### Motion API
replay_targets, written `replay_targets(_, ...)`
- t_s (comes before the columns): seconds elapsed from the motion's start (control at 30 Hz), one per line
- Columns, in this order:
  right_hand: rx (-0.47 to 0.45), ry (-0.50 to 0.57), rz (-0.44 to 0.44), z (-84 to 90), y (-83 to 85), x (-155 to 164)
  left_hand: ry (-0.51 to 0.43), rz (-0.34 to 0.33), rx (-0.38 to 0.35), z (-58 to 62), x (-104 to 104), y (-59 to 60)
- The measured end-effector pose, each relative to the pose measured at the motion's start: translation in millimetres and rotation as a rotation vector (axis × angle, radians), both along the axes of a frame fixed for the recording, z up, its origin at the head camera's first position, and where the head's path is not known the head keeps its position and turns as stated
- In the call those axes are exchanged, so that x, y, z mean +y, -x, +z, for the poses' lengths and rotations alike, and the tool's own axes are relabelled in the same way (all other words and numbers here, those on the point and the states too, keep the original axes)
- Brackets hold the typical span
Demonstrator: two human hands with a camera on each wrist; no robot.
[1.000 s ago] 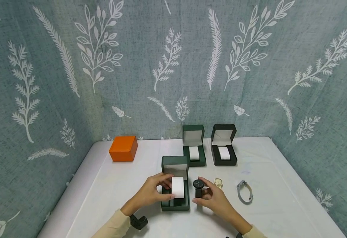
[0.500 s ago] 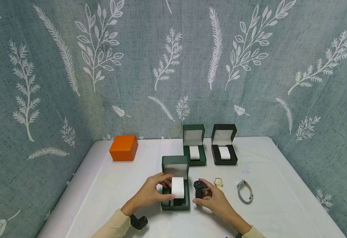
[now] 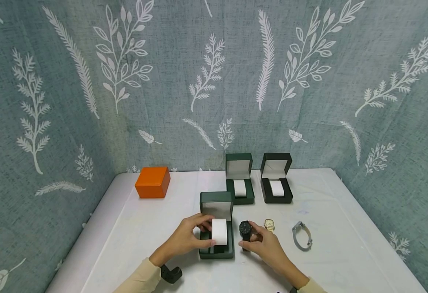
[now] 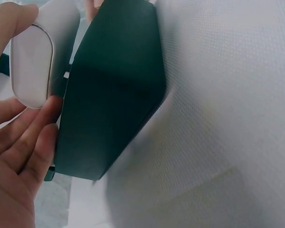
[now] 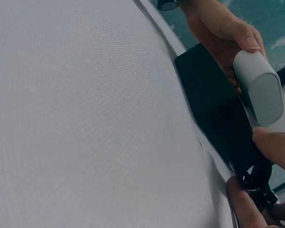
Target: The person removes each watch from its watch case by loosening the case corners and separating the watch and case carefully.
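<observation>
My left hand pinches a white watch cushion by its ends, thumb on one side and fingers on the other. The cushion is raised out of an open dark green watch box, which stands on the table. In the left wrist view the cushion shows its rounded flat end, beside the green box wall. To the right of this box, my right hand holds a black watch between thumb and fingers, dial up. Only part of the watch appears in the right wrist view.
Behind stand an open green box and an open black box, each with a white cushion. A closed orange box sits back left. A gold watch and a grey-strapped watch lie on the white-covered table.
The black watch has tilted a little in my right hand, its strap shifting slightly. My left hand and the cushion stay almost where they were.
</observation>
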State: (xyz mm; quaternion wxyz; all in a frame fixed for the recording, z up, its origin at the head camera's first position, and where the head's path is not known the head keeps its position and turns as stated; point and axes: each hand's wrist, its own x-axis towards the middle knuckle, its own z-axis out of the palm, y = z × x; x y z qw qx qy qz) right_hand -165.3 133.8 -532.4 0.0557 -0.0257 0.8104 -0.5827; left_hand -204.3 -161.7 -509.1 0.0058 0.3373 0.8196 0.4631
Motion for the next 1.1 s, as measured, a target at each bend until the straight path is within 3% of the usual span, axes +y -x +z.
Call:
replay_targets(0.33,0.074,-0.104,-0.054,-1.4,2.5,-4,0.054,0.030,0.044,-1.3,-1,0.1)
replay_targets(0.67,0.235,-0.279,-0.138,0.1,4.6,-12,0.089,0.056,0.044,-2.6,-3,-0.4)
replay_targets(1.1,0.252,-0.312,-0.135,5.2,6.6,-11,0.088,0.063,0.046,-4.4,-4,0.2)
